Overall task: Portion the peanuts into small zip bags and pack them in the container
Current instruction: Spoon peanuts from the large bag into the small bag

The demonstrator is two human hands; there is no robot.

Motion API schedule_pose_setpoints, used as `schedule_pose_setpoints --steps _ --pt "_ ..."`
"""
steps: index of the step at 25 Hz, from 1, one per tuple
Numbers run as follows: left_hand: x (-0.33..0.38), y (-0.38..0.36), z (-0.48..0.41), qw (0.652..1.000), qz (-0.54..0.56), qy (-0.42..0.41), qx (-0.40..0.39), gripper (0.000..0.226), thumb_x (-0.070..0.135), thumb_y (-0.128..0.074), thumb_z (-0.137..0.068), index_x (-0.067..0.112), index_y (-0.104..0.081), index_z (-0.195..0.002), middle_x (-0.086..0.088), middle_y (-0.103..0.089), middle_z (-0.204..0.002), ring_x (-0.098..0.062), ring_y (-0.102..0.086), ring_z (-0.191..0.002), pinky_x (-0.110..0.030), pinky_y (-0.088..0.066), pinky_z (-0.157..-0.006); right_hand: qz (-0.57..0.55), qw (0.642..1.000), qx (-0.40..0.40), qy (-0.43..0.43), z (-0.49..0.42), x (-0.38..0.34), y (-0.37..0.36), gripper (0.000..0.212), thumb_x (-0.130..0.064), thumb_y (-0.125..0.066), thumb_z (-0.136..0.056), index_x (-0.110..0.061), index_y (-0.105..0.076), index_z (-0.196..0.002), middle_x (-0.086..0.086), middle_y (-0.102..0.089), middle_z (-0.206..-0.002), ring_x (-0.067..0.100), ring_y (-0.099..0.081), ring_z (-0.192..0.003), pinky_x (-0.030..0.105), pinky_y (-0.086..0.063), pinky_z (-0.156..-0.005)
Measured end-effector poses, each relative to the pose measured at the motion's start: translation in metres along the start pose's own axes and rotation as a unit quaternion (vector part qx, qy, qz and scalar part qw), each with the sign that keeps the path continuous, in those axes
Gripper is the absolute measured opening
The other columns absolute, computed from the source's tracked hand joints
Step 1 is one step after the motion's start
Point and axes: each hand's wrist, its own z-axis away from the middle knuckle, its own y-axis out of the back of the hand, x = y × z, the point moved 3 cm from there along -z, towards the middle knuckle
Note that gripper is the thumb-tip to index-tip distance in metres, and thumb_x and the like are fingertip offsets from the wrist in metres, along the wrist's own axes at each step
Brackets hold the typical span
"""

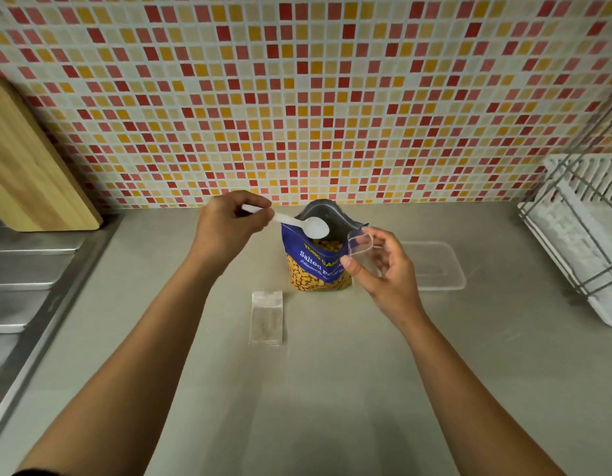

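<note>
left hand [229, 223] grips white spoon [297, 224] over peanut bag [315, 266]; right hand [383, 269] pinches open zip bag [361, 247].

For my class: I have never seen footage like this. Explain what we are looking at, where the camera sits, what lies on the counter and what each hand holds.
There is no machine here. One camera worn on a person's head looks down at their two bare hands over a grey counter. The left hand holds a white plastic spoon, empty, above an open bag of salted peanuts standing upright. The right hand holds a small clear zip bag with its mouth open. A stack of spare zip bags lies flat in front, and an empty clear container sits to the right.
</note>
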Motion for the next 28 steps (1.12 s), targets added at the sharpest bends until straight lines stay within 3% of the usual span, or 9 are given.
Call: schedule_pose_setpoints --steps 5,7,9,10,12,16,19,23,28 --pt "0.013 -0.032 -0.016 0.992 -0.095 -0.081 -0.022 0.022 0.026 -0.062 -0.087 0.013 -0.070 -0.103 -0.004 -0.069 -0.089 -0.015 -0.062 -0.082 -0.019 -0.045 -0.059 0.047 0.998 -0.046 -0.014 -0.017 -0.001 0.004 0.050 -0.034 -0.077 -0.071 -0.024 -0.056 -0.115 -0.009 -0.064 -0.112 0.011 -0.061 -0.103 0.024 -0.053 -0.078" --pt "0.016 -0.045 -0.022 0.956 -0.253 -0.147 -0.039 0.027 0.028 -0.057 -0.090 0.010 -0.068 -0.107 -0.008 -0.071 -0.097 -0.021 -0.063 -0.088 -0.024 -0.048 -0.067 0.077 0.995 -0.062 -0.012 -0.021 -0.002 0.006 0.049 -0.033 -0.077 -0.073 -0.025 -0.055 -0.116 -0.010 -0.063 -0.112 0.010 -0.059 -0.105 0.024 -0.053 -0.082" --pt "0.015 -0.060 -0.024 0.889 -0.416 -0.167 -0.088 0.032 0.034 -0.050 -0.093 0.011 -0.063 -0.113 -0.011 -0.069 -0.106 -0.026 -0.062 -0.099 -0.035 -0.048 -0.080 0.094 0.993 -0.076 -0.008 -0.025 -0.003 0.008 0.050 -0.033 -0.076 -0.073 -0.025 -0.054 -0.117 -0.011 -0.063 -0.114 0.008 -0.058 -0.107 0.027 -0.052 -0.086" --pt "0.013 -0.066 -0.025 0.863 -0.467 -0.160 -0.105 0.034 0.037 -0.048 -0.094 0.014 -0.061 -0.115 -0.010 -0.067 -0.110 -0.027 -0.059 -0.106 -0.038 -0.045 -0.087 0.099 0.992 -0.081 -0.009 -0.027 -0.004 0.009 0.050 -0.032 -0.077 -0.073 -0.025 -0.054 -0.117 -0.011 -0.063 -0.114 0.008 -0.058 -0.108 0.027 -0.052 -0.088" --pt "0.007 -0.074 -0.029 0.851 -0.501 -0.124 -0.098 0.034 0.042 -0.045 -0.094 0.019 -0.062 -0.112 -0.007 -0.062 -0.114 -0.026 -0.050 -0.117 -0.046 -0.035 -0.097 0.105 0.991 -0.083 -0.009 -0.029 -0.004 0.010 0.049 -0.031 -0.077 -0.073 -0.025 -0.055 -0.115 -0.012 -0.063 -0.112 0.006 -0.059 -0.106 0.027 -0.051 -0.089" --pt "-0.002 -0.076 -0.039 0.910 -0.412 0.036 -0.032 0.031 0.039 -0.044 -0.095 0.015 -0.062 -0.088 -0.008 -0.060 -0.099 -0.026 -0.053 -0.105 -0.059 -0.029 -0.102 0.112 0.990 -0.084 -0.001 -0.029 -0.006 0.010 0.049 -0.035 -0.078 -0.070 -0.026 -0.055 -0.113 -0.012 -0.064 -0.110 0.007 -0.060 -0.104 0.026 -0.051 -0.088" --pt "-0.003 -0.080 -0.037 0.928 -0.366 0.074 -0.011 0.028 0.032 -0.043 -0.095 0.015 -0.059 -0.079 -0.005 -0.058 -0.084 -0.022 -0.055 -0.085 -0.060 -0.031 -0.101 0.138 0.986 -0.089 0.002 -0.029 -0.009 0.010 0.050 -0.033 -0.078 -0.071 -0.027 -0.054 -0.114 -0.013 -0.063 -0.109 0.005 -0.059 -0.103 0.022 -0.051 -0.087" --pt "-0.013 -0.078 -0.041 0.966 -0.239 0.095 0.003 0.026 0.030 -0.051 -0.091 0.020 -0.052 -0.067 -0.003 -0.061 -0.082 -0.023 -0.059 -0.084 -0.055 -0.043 -0.095 0.188 0.977 -0.104 0.016 -0.028 -0.013 0.010 0.056 -0.035 -0.077 -0.072 -0.022 -0.052 -0.121 -0.007 -0.062 -0.116 0.005 -0.057 -0.105 0.017 -0.051 -0.081" --pt "-0.013 -0.074 -0.037 0.991 -0.070 0.110 -0.008 0.015 0.024 -0.055 -0.092 0.012 -0.063 -0.097 -0.008 -0.065 -0.108 -0.019 -0.058 -0.092 -0.033 -0.048 -0.078 0.187 0.976 -0.109 0.004 -0.027 -0.016 0.011 0.057 -0.033 -0.076 -0.073 -0.022 -0.051 -0.123 -0.008 -0.060 -0.118 0.004 -0.055 -0.105 0.012 -0.047 -0.078"
